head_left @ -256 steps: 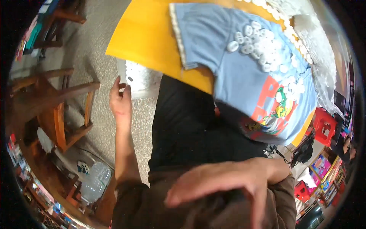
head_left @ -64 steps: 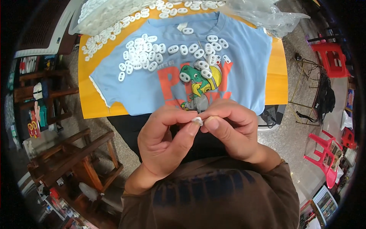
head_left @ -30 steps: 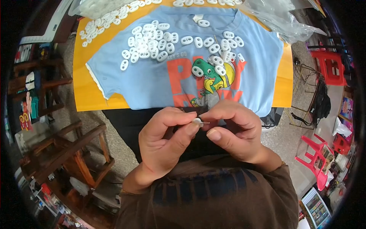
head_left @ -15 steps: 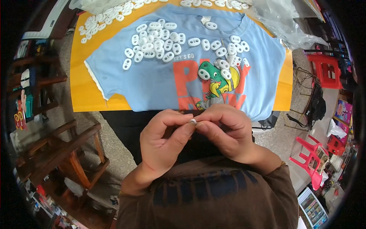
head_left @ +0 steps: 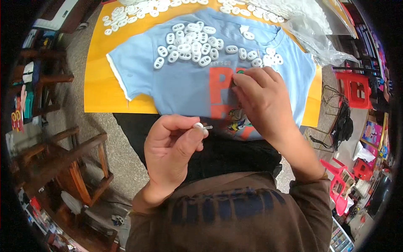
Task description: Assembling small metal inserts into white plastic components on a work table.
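Note:
My left hand (head_left: 172, 145) is closed in a pinch around a white plastic cord lock piece (head_left: 198, 125) in front of my body. A small metal coil spring (head_left: 208, 127) sticks out of the piece toward the right. Out over the light blue T-shirt (head_left: 180, 90), my right hand (head_left: 266, 94) has its thumb and fingers drawn together above the printed picture. Whatever lies at its fingertips is too hidden to make out. Farther back on the shirt lies a pile of white oval two-hole cord lock pieces (head_left: 184, 47), with several more (head_left: 252, 55) just beyond my right hand.
Beneath the shirt is a yellow tabletop (head_left: 98, 98). More white pieces (head_left: 126, 17) line its far edge, and a clear plastic bag (head_left: 304, 35) of them sits at the far right. Wooden stools (head_left: 79, 168) stand on the left; red plastic stools (head_left: 354, 90) are at the right.
My hands were together at the white piece; now they are apart. My right hand has moved forward over the shirt, while my left keeps the piece, its spring now showing. The view has shifted slightly.

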The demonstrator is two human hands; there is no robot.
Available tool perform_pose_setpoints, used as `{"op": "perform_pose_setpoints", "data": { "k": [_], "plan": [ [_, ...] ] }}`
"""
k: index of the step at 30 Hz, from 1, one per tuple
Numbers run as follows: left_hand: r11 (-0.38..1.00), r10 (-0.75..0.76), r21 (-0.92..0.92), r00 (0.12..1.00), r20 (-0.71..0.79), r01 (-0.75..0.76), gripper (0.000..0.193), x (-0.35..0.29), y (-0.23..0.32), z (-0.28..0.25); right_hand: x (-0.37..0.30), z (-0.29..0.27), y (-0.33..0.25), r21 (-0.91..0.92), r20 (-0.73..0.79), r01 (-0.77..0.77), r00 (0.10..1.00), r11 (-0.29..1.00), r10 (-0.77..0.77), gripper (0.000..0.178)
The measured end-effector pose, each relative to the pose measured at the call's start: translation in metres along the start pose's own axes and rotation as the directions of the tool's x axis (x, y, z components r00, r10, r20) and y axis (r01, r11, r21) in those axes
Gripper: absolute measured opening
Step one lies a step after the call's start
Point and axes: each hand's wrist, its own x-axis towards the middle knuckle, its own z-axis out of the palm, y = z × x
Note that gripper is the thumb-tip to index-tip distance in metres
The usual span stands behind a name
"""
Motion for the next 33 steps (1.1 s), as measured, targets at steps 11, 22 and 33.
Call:
{"op": "perform_pose_setpoints", "data": {
  "k": [11,22,33],
  "plan": [
    [0.997,0.018,0.069,1.0,-0.007,-0.017,0.018,-0.01,0.004,0.009,-0.019,-0.03,-0.026,0.914,0.27,-0.358,0.887,0.189,0.374,0.016],
    [0.995,-0.012,0.103,0.996,0.087,0.003,0.018,-0.021,-0.005,0.034,-0.05,-0.036,-0.038,0.759,0.586,-0.382,0.755,-0.528,0.295,0.024],
    [0.994,-0.003,0.111,0.99,0.14,-0.013,0.017,-0.022,-0.018,0.039,-0.061,-0.037,-0.034,0.919,0.374,-0.31,0.881,-0.242,0.29,0.023]
  ]
}}
